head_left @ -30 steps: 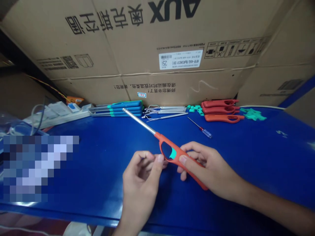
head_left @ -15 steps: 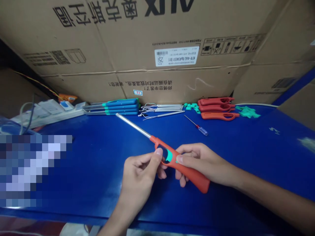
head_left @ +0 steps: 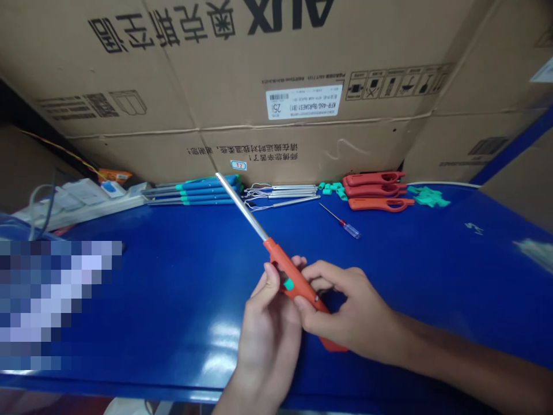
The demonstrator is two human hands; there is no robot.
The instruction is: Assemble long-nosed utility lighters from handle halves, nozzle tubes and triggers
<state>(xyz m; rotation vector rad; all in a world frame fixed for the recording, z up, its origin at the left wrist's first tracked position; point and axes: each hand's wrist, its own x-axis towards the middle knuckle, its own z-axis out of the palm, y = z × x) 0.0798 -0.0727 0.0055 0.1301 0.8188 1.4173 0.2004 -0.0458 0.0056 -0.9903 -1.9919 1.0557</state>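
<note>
Between my two hands is an orange gas lighter (head_left: 301, 290) with a long metal tube (head_left: 244, 210) aimed up and left. A green trigger (head_left: 288, 283) shows inside its loop. My left hand (head_left: 270, 328) wraps the lighter around the trigger loop, thumb on the near side and fingertips showing beyond it. My right hand (head_left: 349, 308) grips the handle farther back, thumb pressed on its near side and fingers bent over the other side. The handle's butt sticks out below the right hand.
Along the cardboard box (head_left: 367, 138) at the back lie blue lighters (head_left: 211, 190), metal tubes with wires (head_left: 294, 196), small green pieces (head_left: 332, 189), orange-red lighter bodies (head_left: 375, 190) and flat green parts (head_left: 428, 196). A screwdriver (head_left: 349, 227) rests before them. A white power strip (head_left: 86, 199) stands left.
The lighter has been turned so its tube points more steeply upward and its narrower side faces me. My left hand has rolled palm-up beneath it, and my right hand has shifted along the handle.
</note>
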